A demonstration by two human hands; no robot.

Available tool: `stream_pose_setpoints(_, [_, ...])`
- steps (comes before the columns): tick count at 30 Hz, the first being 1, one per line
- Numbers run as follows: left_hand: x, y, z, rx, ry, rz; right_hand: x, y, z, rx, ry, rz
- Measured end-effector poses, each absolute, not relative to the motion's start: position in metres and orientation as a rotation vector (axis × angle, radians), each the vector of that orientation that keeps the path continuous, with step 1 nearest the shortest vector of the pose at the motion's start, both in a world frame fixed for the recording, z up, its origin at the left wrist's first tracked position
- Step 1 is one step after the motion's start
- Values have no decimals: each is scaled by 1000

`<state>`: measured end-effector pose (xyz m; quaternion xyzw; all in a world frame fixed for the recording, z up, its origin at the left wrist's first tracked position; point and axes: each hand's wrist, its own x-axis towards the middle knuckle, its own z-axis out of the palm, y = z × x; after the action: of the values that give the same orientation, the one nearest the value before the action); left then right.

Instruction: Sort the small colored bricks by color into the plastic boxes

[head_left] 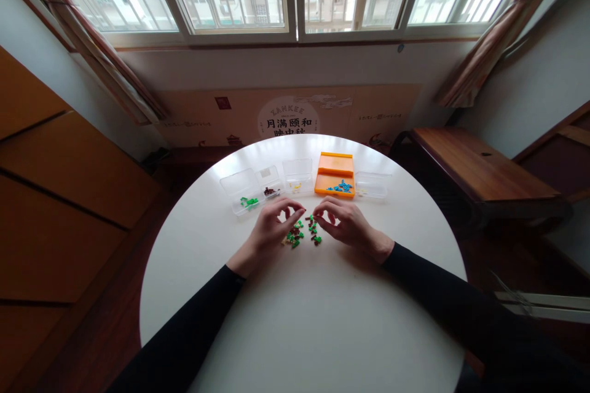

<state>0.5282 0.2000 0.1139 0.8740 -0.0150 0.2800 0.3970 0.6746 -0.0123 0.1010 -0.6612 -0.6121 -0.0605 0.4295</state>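
Above the middle of the white round table, my left hand (275, 222) is closed in a pinch, thumb and forefinger tips together. A tiny dark spot shows at those tips, too small to name. Facing it, my right hand (346, 221) also pinches; whatever is between its fingertips is hidden or too small to make out. Beneath and between the hands lie small green and brown toy bricks, in a left pile (294, 237) and a narrower right pile (315, 234). My left fingers partly cover the left pile.
Beyond the hands stand open clear boxes: one with green pieces (236, 185), one with dark brown pieces (266, 176), one with yellow pieces (297, 169) and one at right (374, 183). An orange case (335, 161) holds blue pieces. A wooden bench (488, 163) stands right of the table (295, 319).
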Motion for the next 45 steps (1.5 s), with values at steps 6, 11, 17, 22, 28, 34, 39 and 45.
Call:
stream_pose_setpoints(6, [525,249,120,2467,408,1105,675,-11,97,-1680,-1508,-78])
stream_pose_setpoints(11, [524,274,114,2651,596,1186,672,-11,100,-1706,-1503,-54])
stream_pose_setpoints(17, [530,280,102,2706,561,1228,671,-11,103,-1711,-1510,-8])
stream_pose_setpoints(22, [529,276,103,2709,539,1188,673,-11,100,-1715,-1494,-13])
stream_pose_setpoints(28, [523,254,116,2672,226,1050,676,-11,96,-1760,-1466,-107])
stream_pose_setpoints(34, [522,221,113,2628,-125,804,677,-10,96,-1765,-1519,-131])
stream_pose_setpoints(39, [528,203,106,2634,-119,711,679,-9,94,-1766,-1560,-123])
stream_pose_setpoints(45, [529,198,105,2617,-78,700,680,-8,92,-1775,-1571,-121])
